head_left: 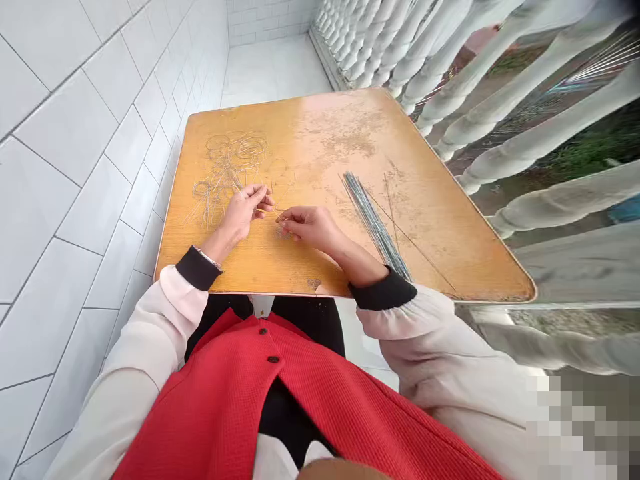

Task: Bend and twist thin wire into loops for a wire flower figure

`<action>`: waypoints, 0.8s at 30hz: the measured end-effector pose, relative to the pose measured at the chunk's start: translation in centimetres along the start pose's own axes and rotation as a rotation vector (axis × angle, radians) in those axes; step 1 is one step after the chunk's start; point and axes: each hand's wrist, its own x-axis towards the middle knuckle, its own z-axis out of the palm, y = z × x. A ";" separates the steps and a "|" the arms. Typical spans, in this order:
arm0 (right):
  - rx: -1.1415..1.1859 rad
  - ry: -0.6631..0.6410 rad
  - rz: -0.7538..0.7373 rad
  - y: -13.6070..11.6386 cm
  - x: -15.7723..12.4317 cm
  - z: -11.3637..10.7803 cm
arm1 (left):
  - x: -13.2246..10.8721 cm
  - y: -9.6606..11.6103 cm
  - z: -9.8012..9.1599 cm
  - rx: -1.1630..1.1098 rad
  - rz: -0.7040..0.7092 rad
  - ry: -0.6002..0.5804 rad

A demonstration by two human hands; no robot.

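Note:
A thin bent wire (284, 185) rises in a loose loop between my hands, above the tabletop. My left hand (243, 212) pinches it with thumb and forefinger, the other fingers curled. Close beside it on the right, my right hand (314, 228) is closed in a pinch at the wire's lower part; the exact grip point is too fine to make out. Beyond my left hand lies a tangled heap of bent wire shapes (240, 150). To the right of my right hand is a bundle of straight grey wires (373, 223), partly behind my forearm.
The wooden table (270, 267) has a worn, peeling surface. A few loose straight wires (425, 253) lie right of the bundle. A white tiled wall (100, 173) runs close on the left, and a white balustrade (480, 137) borders the right side.

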 end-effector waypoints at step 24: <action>0.580 0.110 -0.042 0.7 0.9 -2.5 | 0.0 -0.2 -0.6 0.099 -0.064 -0.241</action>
